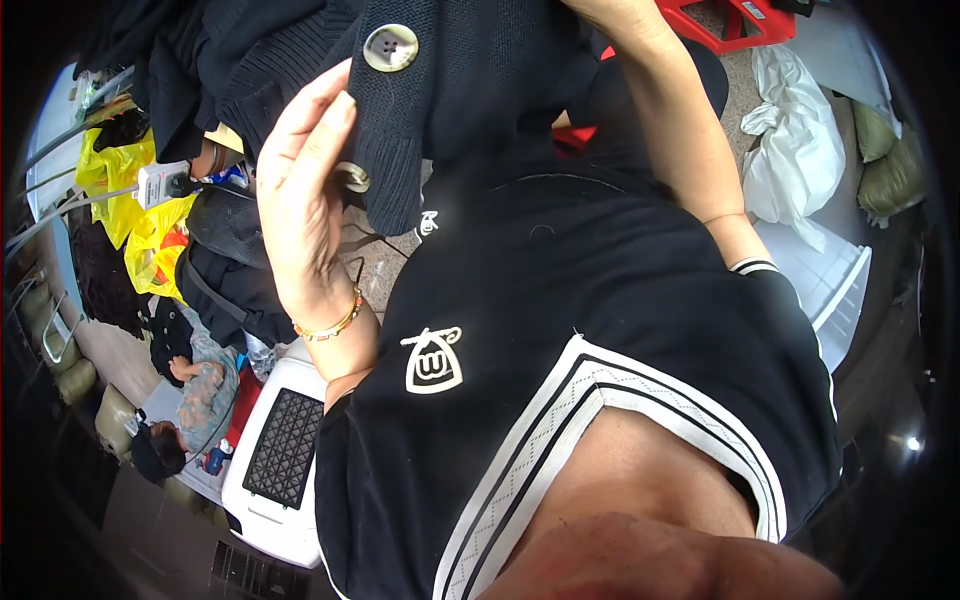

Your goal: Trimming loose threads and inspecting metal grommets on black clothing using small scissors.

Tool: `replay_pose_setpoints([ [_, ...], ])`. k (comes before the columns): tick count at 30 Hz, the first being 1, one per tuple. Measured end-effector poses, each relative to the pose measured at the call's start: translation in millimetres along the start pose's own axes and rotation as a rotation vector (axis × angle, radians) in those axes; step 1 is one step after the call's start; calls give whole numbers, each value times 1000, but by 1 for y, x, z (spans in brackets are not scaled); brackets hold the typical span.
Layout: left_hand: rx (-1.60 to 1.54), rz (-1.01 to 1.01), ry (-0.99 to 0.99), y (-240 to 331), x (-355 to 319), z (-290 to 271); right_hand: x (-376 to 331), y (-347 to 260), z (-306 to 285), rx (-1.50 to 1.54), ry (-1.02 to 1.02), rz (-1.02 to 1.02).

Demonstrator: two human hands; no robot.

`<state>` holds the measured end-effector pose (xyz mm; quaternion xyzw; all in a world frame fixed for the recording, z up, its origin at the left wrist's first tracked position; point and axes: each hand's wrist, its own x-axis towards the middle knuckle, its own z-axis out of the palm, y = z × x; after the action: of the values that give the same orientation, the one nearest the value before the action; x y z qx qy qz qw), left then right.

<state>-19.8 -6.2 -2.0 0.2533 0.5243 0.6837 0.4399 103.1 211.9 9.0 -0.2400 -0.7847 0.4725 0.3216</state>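
Observation:
A dark navy knitted cardigan [470, 70] hangs across the top of the view, its ribbed button band [388, 140] facing me. On the band is a large marbled button [391, 47]; a second button [352, 177] shows lower down at its edge. My left hand [305, 170] is raised at the left edge of the band, with fingers closed together and fingertips against the knit. A beaded bracelet [335, 318] circles that wrist. My right hand [612, 12] reaches up to the cardigan's right side; the top edge cuts off its fingers.
More dark knitwear [265, 70] is heaped at upper left. Yellow plastic bags [155, 235], a white power strip [163, 185] with cables and a black bag [230, 230] lie at left. Another person [205, 385] sits beyond. A red stool [735, 30] and white plastic bag [795, 140] are at right.

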Motion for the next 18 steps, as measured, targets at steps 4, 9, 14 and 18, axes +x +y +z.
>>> replay_pose_setpoints([
  [4,-21,73,-42,-1,8,9,4,5,7,-182,25,-84],
  [9,202,225,-7,-1,15,20,5,9,18,-107,-51,-22],
  [14,320,224,-128,1,21,18,1,7,9,-164,-101,5],
  [18,352,209,-114,3,22,11,-4,14,6,-123,-35,-106],
])
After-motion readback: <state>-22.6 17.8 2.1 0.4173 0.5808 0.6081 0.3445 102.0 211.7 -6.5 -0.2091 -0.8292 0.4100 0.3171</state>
